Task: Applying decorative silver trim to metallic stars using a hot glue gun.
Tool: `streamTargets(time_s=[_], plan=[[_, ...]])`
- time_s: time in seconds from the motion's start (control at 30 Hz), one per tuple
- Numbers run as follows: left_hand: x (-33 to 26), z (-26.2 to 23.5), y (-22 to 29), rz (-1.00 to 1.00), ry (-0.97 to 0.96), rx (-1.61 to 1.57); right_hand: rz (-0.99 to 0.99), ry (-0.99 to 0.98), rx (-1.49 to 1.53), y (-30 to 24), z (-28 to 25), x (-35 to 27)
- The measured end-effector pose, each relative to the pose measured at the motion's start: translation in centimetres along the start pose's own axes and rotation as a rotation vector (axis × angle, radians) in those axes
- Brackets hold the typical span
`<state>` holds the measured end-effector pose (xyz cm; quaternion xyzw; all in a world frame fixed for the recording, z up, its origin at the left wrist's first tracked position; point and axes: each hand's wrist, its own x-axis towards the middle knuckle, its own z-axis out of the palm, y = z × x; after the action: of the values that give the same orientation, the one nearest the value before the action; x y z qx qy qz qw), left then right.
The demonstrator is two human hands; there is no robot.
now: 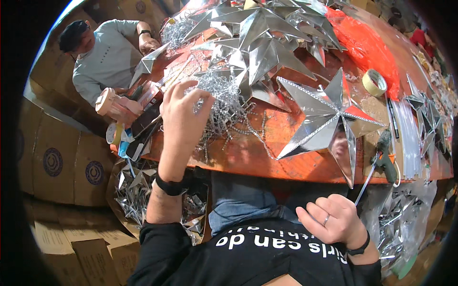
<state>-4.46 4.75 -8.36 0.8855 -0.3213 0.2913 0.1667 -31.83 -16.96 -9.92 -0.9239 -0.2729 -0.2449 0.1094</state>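
My left hand hovers over a tangled heap of silver rhinestone chain on the table. Its fingers curl toward the thumb in a pinch; anything between them is too small to make out. Close to my body, below the table edge, my right hand is closed in a loose fist, its contents hidden. To the right of centre lies a mirrored silver star with rhinestone chain along some of its ridges. One loose strand runs from the heap to its lower left point. Near my right hand is a dark glue gun with an orange trigger and a translucent stick.
More silver stars are piled at the back. Red plastic, a tape roll and clear sticks lie right. At left are a lidded cup and another person. Cartons stand beside the orange table.
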Motion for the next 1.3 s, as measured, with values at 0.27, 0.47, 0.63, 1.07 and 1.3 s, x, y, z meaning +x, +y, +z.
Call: streamTargets(time_s=[0.27,0.47,0.63,1.07,1.3], plan=[[9.5,-5.5,-3.7,-0.267,-0.191,-0.797,0.025,0.054,-0.151,-0.2,-3.5,-0.6],[16.2,-11.6,0.9,-0.109,-0.020,-0.998,0.051,0.232,-0.315,0.8,-6.7,0.7],[17.3,-15.3,9.1,0.029,-0.008,-1.271,0.340,0.246,-0.212,2.1,-10.0,3.9],[16.3,-17.5,15.7,0.234,-0.392,-1.069,0.268,0.511,1.142,8.4,-12.5,15.5],[14.8,-16.4,15.4,0.231,-0.293,-0.968,0.416,0.452,1.366,4.5,-14.5,12.9]])
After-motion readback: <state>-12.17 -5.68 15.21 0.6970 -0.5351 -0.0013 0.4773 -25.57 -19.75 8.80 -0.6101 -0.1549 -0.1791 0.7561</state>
